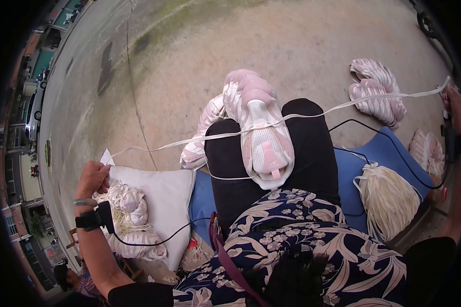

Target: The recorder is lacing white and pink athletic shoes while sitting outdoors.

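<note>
A long white shoelace runs taut between my raised hands, across a pink and white sneaker propped on my lap with its heel toward me. My left hand, out to the left, is closed with fingertips pinched at one end of the lace. Far to the right, near the picture's rim, my right hand is closed around the other end, its tip sticking up past the fingers. A second strand loops down over my left knee toward the shoe's collar. Behind that sneaker, more pink and white sneaker parts are bunched together.
A white cushion on my left bears bundled pale laces. On my right a thick hank of cream laces lies on a blue surface. Stacked pink shoes sit on the concrete floor. Black cables run to both wrists.
</note>
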A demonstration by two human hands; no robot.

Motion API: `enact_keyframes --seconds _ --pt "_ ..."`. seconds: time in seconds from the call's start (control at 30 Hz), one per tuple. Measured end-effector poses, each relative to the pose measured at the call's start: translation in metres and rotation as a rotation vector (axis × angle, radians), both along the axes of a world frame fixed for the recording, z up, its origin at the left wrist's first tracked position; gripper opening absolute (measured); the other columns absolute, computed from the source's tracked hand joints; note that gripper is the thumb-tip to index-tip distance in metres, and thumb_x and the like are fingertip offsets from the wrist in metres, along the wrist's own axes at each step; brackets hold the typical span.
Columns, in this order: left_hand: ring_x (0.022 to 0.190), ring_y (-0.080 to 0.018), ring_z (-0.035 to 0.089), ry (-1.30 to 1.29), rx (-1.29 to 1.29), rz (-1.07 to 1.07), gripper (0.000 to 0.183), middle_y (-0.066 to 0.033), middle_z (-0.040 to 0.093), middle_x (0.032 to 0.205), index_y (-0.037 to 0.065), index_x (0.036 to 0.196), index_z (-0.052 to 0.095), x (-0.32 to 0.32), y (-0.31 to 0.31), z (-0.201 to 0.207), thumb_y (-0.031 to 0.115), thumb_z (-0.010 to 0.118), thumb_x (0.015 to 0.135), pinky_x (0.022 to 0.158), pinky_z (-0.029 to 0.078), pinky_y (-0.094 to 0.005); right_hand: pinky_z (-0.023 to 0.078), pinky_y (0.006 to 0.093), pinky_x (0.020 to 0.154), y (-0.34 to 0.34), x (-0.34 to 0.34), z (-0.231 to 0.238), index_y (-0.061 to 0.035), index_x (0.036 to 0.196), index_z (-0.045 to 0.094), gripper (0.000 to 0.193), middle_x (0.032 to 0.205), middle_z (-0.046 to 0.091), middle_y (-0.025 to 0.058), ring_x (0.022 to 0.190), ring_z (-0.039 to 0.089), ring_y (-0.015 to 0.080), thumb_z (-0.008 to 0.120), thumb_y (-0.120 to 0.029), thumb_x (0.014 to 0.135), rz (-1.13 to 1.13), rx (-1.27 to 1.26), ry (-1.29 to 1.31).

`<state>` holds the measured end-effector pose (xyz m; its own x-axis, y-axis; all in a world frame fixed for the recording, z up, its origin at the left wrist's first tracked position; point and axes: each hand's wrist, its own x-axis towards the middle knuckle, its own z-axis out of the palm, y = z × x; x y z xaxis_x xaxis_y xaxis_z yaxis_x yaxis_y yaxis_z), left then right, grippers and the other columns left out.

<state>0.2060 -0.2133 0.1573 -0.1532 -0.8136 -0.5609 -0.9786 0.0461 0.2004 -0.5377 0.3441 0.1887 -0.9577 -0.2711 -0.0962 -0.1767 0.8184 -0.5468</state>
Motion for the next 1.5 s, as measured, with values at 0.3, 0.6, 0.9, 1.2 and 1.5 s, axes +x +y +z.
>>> enact_keyframes --seconds 0.3,0.6,0.9,1.2,1.5 --pt "0.060 -0.0054 0.046 0.865 0.420 -0.149 0.029 0.0026 0.051 0.066 0.001 0.080 0.066 -0.167 0.168 -0.115 0.025 0.057 0.093 0.054 0.039 -0.0200 0.035 0.0186 0.040 -0.174 0.296 -0.189 -0.0051 0.079 0.056 0.017 0.062 0.059 0.0045 0.042 0.048 0.0056 0.056 -0.018 0.091 0.382 -0.514 -1.197" --pt "0.058 -0.0244 0.055 0.860 -0.470 -0.953 0.008 -0.0085 0.052 0.062 0.004 0.083 0.062 -0.248 0.208 -0.126 0.010 0.065 0.080 0.052 0.043 -0.0324 0.050 0.0188 0.056 -0.225 0.337 -0.198 -0.0039 0.088 0.055 0.007 0.076 0.062 0.0042 0.063 0.060 0.0071 0.061 -0.007 0.088 0.481 -0.824 -0.981" --pt "0.055 -0.0240 0.053 0.793 -0.678 -0.901 0.009 -0.0051 0.052 0.061 0.010 0.086 0.062 -0.253 0.209 -0.139 0.014 0.065 0.078 0.049 0.041 -0.0350 0.045 0.0185 0.061 -0.248 0.350 -0.211 0.0008 0.084 0.058 0.006 0.074 0.060 -0.0001 0.069 0.053 0.0026 0.063 -0.002 0.083 0.461 -0.968 -0.684" --pt "0.056 -0.0252 0.055 0.867 -0.639 -0.846 0.011 -0.0059 0.053 0.063 0.009 0.090 0.062 -0.249 0.210 -0.145 0.013 0.065 0.080 0.050 0.042 -0.0350 0.045 0.0194 0.060 -0.249 0.354 -0.203 0.0001 0.082 0.059 0.006 0.074 0.062 0.0004 0.069 0.053 0.0021 0.064 -0.004 0.083 0.450 -0.940 -0.634" --pt "0.057 -0.0225 0.056 0.937 -0.531 -0.730 0.015 -0.0061 0.054 0.064 0.005 0.099 0.063 -0.240 0.209 -0.148 0.008 0.061 0.084 0.053 0.044 -0.0326 0.042 0.0303 0.054 -0.254 0.360 -0.202 -0.0015 0.073 0.058 0.010 0.062 0.055 0.0086 0.055 0.053 0.0195 0.067 -0.003 0.075 0.750 -0.767 0.033"
